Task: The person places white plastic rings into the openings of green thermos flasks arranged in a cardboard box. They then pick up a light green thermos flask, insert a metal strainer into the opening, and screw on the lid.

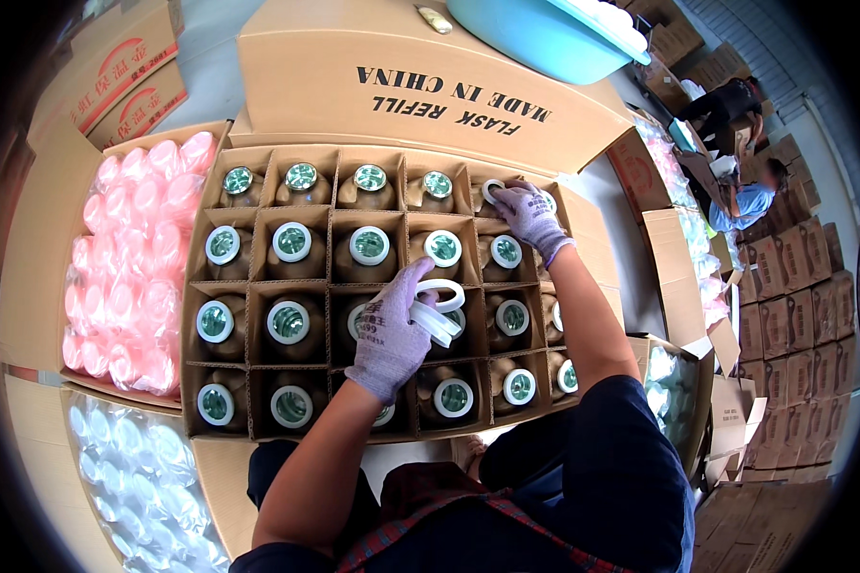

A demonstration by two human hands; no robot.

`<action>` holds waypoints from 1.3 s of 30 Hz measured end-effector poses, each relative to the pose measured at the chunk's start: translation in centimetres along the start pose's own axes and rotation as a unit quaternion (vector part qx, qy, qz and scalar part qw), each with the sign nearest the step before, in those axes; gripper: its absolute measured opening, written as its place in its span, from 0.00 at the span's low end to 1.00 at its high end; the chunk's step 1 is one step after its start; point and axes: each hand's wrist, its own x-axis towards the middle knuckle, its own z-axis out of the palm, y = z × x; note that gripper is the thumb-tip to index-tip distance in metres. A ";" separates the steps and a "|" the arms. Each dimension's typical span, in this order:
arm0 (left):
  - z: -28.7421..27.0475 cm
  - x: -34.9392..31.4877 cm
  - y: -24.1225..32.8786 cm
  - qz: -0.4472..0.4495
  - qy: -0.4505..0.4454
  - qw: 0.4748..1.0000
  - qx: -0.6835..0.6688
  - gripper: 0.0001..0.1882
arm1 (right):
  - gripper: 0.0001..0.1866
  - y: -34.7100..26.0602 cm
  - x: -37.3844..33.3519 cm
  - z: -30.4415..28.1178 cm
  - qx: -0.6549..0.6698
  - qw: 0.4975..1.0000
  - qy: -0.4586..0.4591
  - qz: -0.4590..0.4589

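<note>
Dark blue sleeves and a plaid-trimmed garment (506, 516) fill the lower edge, closest to the lens; both bare forearms rise from here toward a divided carton (258, 277). Left hand (392, 339), in a lilac knit glove, hovers over the middle of the carton; its fingers (413, 286) are curled closed around a small stack of white rings (438, 310). Right hand (530, 218), gloved alike, reaches to the far right corner of the grid, where its fingers (506, 196) pinch a single white ring (492, 188) narrowly, just over the neck of the flask in that compartment. Carton partitions of brown cardboard form rows of cells, each holding one upright brown flask refill (292, 243) whose green-glass mouth is encircled by a white ring. Left of the carton lies an open box of pink caps (129, 258) wrapped in clear film; below it, a bag of clear plastic pieces (134, 477). Beyond the carton stands a closed brown box (354, 57) bearing a light blue basin (535, 33). At far right, stacked cartons (793, 286) and another person (750, 201) working among them.
</note>
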 end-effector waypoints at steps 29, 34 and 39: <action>-0.5 1.2 -3.2 -0.041 0.072 0.973 -0.217 0.27 | 0.34 -17.0 -0.3 -6.9 0.521 0.832 -0.153 -0.115; -0.4 1.4 -0.7 -0.110 0.142 0.921 -0.346 0.20 | 0.09 -14.3 3.4 -4.9 0.506 0.858 0.002 0.083; -0.9 1.9 -0.2 -0.223 0.054 0.949 -0.216 0.14 | 0.13 -8.1 7.1 1.1 -0.024 0.995 0.074 0.066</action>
